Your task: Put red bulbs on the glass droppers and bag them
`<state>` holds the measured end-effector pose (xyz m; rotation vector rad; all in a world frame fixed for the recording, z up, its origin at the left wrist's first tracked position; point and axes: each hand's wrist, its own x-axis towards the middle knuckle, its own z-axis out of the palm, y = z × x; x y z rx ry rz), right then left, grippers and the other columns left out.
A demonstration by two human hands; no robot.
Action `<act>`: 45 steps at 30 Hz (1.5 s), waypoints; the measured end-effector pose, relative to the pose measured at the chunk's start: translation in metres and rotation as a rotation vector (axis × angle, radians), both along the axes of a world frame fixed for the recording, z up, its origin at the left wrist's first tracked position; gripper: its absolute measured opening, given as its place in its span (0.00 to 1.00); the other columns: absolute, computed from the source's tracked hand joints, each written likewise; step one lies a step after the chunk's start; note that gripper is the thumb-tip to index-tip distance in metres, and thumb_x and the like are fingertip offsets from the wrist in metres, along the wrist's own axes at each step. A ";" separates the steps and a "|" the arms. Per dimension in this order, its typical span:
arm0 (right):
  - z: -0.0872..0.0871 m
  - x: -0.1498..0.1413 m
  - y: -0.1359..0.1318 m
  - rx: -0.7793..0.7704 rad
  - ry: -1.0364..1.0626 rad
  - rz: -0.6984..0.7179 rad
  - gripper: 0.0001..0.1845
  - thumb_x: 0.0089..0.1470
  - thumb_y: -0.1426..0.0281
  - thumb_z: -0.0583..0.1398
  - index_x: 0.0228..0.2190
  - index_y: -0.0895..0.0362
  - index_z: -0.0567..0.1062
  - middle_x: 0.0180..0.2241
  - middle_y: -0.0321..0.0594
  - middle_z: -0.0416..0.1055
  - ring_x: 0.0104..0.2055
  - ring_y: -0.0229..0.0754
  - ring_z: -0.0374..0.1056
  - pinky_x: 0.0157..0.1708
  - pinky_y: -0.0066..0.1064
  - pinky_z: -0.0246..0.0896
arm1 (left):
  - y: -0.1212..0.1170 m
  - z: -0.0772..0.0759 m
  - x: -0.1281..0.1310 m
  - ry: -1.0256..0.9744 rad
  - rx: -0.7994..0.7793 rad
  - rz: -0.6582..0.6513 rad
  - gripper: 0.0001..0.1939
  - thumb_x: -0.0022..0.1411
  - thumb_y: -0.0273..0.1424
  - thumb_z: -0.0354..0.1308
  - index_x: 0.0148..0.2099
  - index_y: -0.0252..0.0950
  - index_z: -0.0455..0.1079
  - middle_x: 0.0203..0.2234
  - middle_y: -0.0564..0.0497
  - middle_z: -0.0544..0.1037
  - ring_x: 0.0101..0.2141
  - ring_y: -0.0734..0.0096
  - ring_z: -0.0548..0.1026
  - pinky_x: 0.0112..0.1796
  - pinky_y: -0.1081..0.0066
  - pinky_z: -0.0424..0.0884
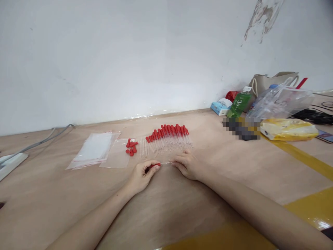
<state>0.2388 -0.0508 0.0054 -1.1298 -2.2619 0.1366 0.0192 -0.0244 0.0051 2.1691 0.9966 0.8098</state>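
Observation:
My left hand (142,173) pinches the red rubber bulb (155,165) of a clear glass dropper. My right hand (186,164) pinches the glass tube end of the same dropper (165,163), so the dropper lies level between both hands, just above the table. Right behind my hands lies a row of several finished droppers with red bulbs (169,137). A few loose red bulbs (131,146) rest on a clear bag to the left of the row, with some bare glass tubes (142,150) beside them.
A stack of clear zip bags (94,149) lies at the left. A white power strip (10,164) and grey cable sit at the far left. At the right back stand a green bottle (239,103), tissue pack (221,106), plastic bag (282,100) and yellow packet (288,129).

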 end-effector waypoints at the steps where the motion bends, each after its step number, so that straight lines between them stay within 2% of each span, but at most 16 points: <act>1: 0.000 0.001 0.001 0.007 -0.001 0.011 0.11 0.56 0.73 0.50 0.34 0.55 0.72 0.30 0.36 0.72 0.30 0.35 0.64 0.36 0.31 0.47 | -0.001 0.002 0.000 0.010 0.007 -0.023 0.11 0.60 0.36 0.49 0.38 0.37 0.70 0.32 0.50 0.75 0.34 0.69 0.72 0.37 0.69 0.67; 5: -0.002 0.003 0.006 0.084 -0.053 0.011 0.12 0.56 0.71 0.50 0.34 0.54 0.73 0.28 0.36 0.72 0.28 0.35 0.63 0.35 0.32 0.45 | -0.005 0.008 0.002 0.050 0.023 -0.097 0.11 0.61 0.34 0.48 0.36 0.37 0.70 0.32 0.51 0.75 0.35 0.70 0.71 0.37 0.70 0.66; 10: -0.003 0.001 0.000 0.167 -0.100 -0.034 0.12 0.54 0.72 0.51 0.31 0.54 0.74 0.25 0.36 0.72 0.24 0.34 0.60 0.34 0.33 0.41 | -0.006 0.005 0.003 0.087 0.015 -0.084 0.11 0.61 0.35 0.47 0.36 0.37 0.69 0.31 0.51 0.74 0.33 0.70 0.71 0.36 0.71 0.66; 15: 0.002 -0.007 -0.007 0.088 -0.064 -0.042 0.12 0.54 0.72 0.50 0.27 0.56 0.72 0.24 0.35 0.72 0.22 0.33 0.58 0.33 0.32 0.41 | -0.006 0.004 0.003 0.104 0.107 -0.080 0.10 0.61 0.34 0.48 0.36 0.37 0.69 0.30 0.50 0.73 0.32 0.71 0.70 0.34 0.71 0.66; 21: 0.006 -0.015 -0.003 0.010 -0.078 -0.039 0.13 0.53 0.73 0.50 0.21 0.57 0.69 0.21 0.34 0.70 0.21 0.33 0.57 0.32 0.31 0.42 | -0.006 0.006 0.001 0.135 0.266 -0.090 0.11 0.62 0.32 0.46 0.38 0.37 0.68 0.28 0.49 0.72 0.30 0.71 0.70 0.33 0.71 0.66; 26: 0.005 -0.025 -0.006 -0.030 -0.079 -0.089 0.13 0.55 0.71 0.49 0.23 0.57 0.68 0.21 0.35 0.69 0.22 0.34 0.58 0.32 0.30 0.46 | 0.000 0.006 -0.003 0.143 0.370 -0.108 0.10 0.62 0.31 0.46 0.40 0.37 0.68 0.32 0.48 0.73 0.33 0.71 0.71 0.35 0.71 0.67; 30: 0.015 -0.029 -0.011 -0.075 -0.056 -0.180 0.11 0.53 0.70 0.50 0.24 0.57 0.70 0.23 0.38 0.70 0.24 0.36 0.62 0.29 0.30 0.50 | 0.011 0.009 -0.007 0.114 0.470 0.014 0.11 0.60 0.32 0.50 0.45 0.38 0.66 0.38 0.48 0.72 0.40 0.68 0.69 0.42 0.67 0.65; 33: 0.020 -0.022 -0.005 -0.313 0.102 -0.207 0.11 0.52 0.70 0.52 0.22 0.57 0.69 0.22 0.38 0.71 0.22 0.35 0.63 0.23 0.27 0.51 | 0.025 0.011 -0.017 0.105 0.545 0.214 0.15 0.57 0.33 0.53 0.48 0.38 0.65 0.41 0.47 0.69 0.43 0.64 0.67 0.45 0.63 0.63; 35: 0.022 -0.017 0.006 -0.509 0.243 -0.207 0.13 0.53 0.68 0.51 0.21 0.57 0.69 0.20 0.37 0.71 0.18 0.33 0.62 0.19 0.25 0.50 | 0.036 0.012 -0.028 0.086 0.559 0.401 0.12 0.57 0.33 0.52 0.44 0.38 0.67 0.38 0.47 0.70 0.41 0.64 0.68 0.44 0.63 0.64; 37: 0.025 -0.018 0.021 -0.600 0.304 -0.239 0.14 0.53 0.67 0.51 0.20 0.57 0.69 0.19 0.36 0.71 0.17 0.33 0.62 0.18 0.25 0.51 | 0.048 0.011 -0.040 0.086 0.557 0.556 0.08 0.57 0.32 0.52 0.39 0.39 0.69 0.34 0.48 0.70 0.38 0.64 0.68 0.42 0.62 0.65; 38: 0.028 -0.021 0.028 -0.585 0.303 -0.285 0.14 0.51 0.66 0.52 0.19 0.57 0.69 0.19 0.37 0.71 0.18 0.34 0.63 0.19 0.25 0.52 | 0.054 0.009 -0.046 0.095 0.555 0.602 0.07 0.56 0.31 0.52 0.37 0.39 0.69 0.33 0.48 0.70 0.38 0.63 0.68 0.42 0.60 0.65; 41: 0.036 -0.042 0.051 -0.414 0.269 -0.480 0.10 0.47 0.67 0.55 0.19 0.56 0.69 0.23 0.37 0.72 0.26 0.38 0.66 0.25 0.28 0.54 | 0.065 0.002 -0.059 0.105 0.515 0.657 0.07 0.55 0.30 0.52 0.36 0.39 0.70 0.32 0.47 0.70 0.38 0.61 0.68 0.40 0.60 0.66; 45: 0.033 -0.077 0.075 -0.297 0.153 -0.606 0.11 0.48 0.66 0.54 0.20 0.56 0.70 0.25 0.37 0.72 0.31 0.42 0.67 0.37 0.36 0.52 | 0.068 -0.005 -0.063 0.076 0.386 0.636 0.09 0.55 0.33 0.51 0.37 0.36 0.70 0.32 0.48 0.68 0.31 0.68 0.70 0.30 0.69 0.68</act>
